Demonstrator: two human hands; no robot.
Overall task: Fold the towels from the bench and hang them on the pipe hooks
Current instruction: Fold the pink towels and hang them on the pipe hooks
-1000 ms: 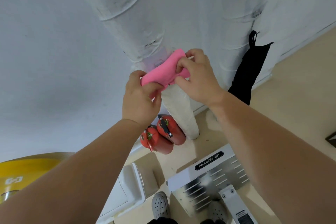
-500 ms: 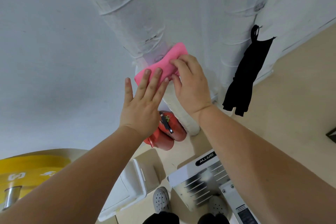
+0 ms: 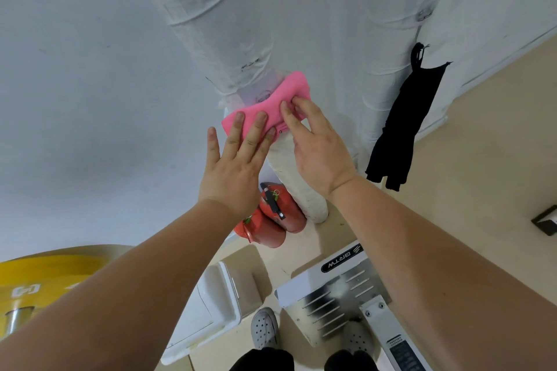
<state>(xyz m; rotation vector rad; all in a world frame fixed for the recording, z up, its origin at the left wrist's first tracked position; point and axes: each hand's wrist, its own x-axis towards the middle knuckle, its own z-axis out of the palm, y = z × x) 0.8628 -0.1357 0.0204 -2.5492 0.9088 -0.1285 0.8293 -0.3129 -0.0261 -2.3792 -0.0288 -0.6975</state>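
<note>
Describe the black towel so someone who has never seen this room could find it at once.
Two thick white pipes run down the wall. On the right-hand pipe, a hook holds the black towel by its loop, hanging long and limp. The pink towel, by contrast, is bunched on the left pipe.

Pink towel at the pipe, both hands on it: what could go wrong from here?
1. Whether the pink towel is caught on the hook cannot be seen; the left hand only presses flat, so it may slip once released.
2. A fall would land it on the fire extinguishers below.
</note>
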